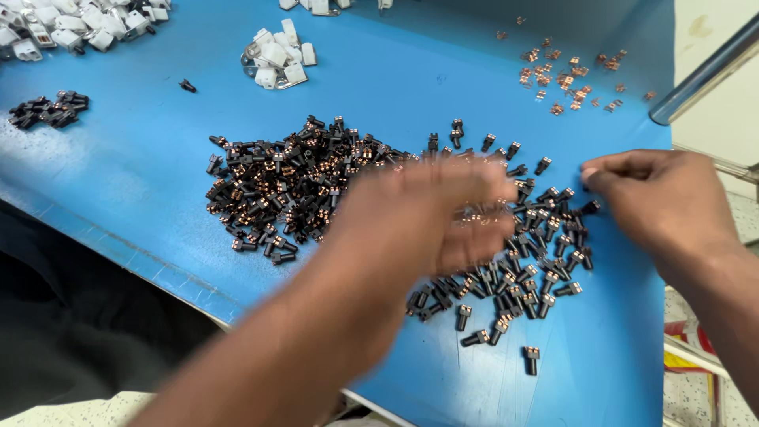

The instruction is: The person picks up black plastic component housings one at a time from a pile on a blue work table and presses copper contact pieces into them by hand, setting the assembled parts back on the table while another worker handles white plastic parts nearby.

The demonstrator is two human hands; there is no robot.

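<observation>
- A blurred left hand [431, 217] sweeps over a heap of small black plugs with copper tips [316, 182] on the blue worktop [126, 182]; its grip cannot be told.
- The right hand [660, 202], fingers pinched together, rests at the heap's right edge.
- White plastic housings [277, 55] and loose copper clips [565, 75] lie farther back.

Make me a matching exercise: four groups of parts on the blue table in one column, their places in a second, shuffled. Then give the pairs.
Things:
1. Big heap of black parts
2. Loose copper clips
3. White housings cluster
4. Small black pile

Places:
A. Far right, near the metal bar
B. Left edge of the blue table
C. Middle, beside the blurred left hand
D. Top middle

Pairs: 1-C, 2-A, 3-D, 4-B
</observation>
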